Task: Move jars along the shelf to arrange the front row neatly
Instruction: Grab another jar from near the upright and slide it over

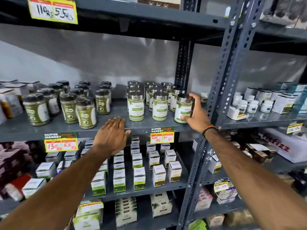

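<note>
Several silver-lidded jars with green and white labels stand on the grey shelf (141,126). The front row holds three: a left jar (136,107), a middle jar (160,107) and a right jar (183,108). My right hand (196,113) wraps the right jar from its right side, fingers over the lid and thumb at its base. My left hand (112,135) lies flat, fingers together, on the shelf's front edge to the left of the left jar, holding nothing.
Black-lidded green jars (86,113) crowd the shelf's left part. A perforated steel upright (216,103) stands just right of my right hand. Price tags (162,136) hang on the shelf edge. Small boxes (139,177) fill the shelf below, and white bottles (252,105) sit on the right bay.
</note>
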`<state>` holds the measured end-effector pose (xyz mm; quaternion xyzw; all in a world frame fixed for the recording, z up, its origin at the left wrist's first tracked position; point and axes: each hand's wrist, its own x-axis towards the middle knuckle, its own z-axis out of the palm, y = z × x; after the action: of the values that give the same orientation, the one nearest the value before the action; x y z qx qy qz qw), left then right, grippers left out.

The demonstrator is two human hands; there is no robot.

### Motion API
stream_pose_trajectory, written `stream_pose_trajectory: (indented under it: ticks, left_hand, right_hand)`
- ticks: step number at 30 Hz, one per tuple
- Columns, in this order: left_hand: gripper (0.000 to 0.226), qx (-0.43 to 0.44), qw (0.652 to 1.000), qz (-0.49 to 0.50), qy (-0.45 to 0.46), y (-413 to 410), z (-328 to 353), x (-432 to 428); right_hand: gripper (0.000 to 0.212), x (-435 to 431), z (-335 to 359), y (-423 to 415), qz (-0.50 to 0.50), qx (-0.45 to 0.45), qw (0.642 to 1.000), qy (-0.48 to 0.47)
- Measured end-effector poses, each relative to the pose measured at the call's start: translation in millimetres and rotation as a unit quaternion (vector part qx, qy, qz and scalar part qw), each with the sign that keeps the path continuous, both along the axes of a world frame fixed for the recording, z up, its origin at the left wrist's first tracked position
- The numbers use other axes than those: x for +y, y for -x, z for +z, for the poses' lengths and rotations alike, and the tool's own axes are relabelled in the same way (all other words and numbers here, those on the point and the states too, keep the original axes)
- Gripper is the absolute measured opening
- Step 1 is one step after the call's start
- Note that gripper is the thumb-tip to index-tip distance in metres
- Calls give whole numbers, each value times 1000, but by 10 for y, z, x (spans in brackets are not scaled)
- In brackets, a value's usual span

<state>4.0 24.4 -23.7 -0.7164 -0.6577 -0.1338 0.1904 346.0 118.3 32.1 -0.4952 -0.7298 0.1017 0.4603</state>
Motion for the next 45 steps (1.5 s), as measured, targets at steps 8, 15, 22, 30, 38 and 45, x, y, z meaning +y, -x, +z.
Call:
stream_pose_trajectory:
  ticks: [8,15,22,30,38,45]
  left_hand:
    - [67,2,1000,-1,-21,30,-47,34]
    - [66,-6,1000,-2,-26,28,-51,26]
    - [67,-3,1000,-3,-26,24,-49,23]
    - [71,-5,1000,-3,-21,44,-54,31]
    - [70,-6,1000,0,-20,38,-59,32]
    - [70,-10,1000,-3,-22,28,-63,34]
  right_hand:
    - [125,86,-164,56,-35,48,998,35]
    - [92,148,-289,180,-110,49,992,38]
    - [88,287,-277,136,-126,53,989,59]
    - [70,305,-233,185,-151,74,983,80]
    - [63,325,-217,201,-156,73,981,89]
    - [64,326,-222,209,-149,70,983,86]
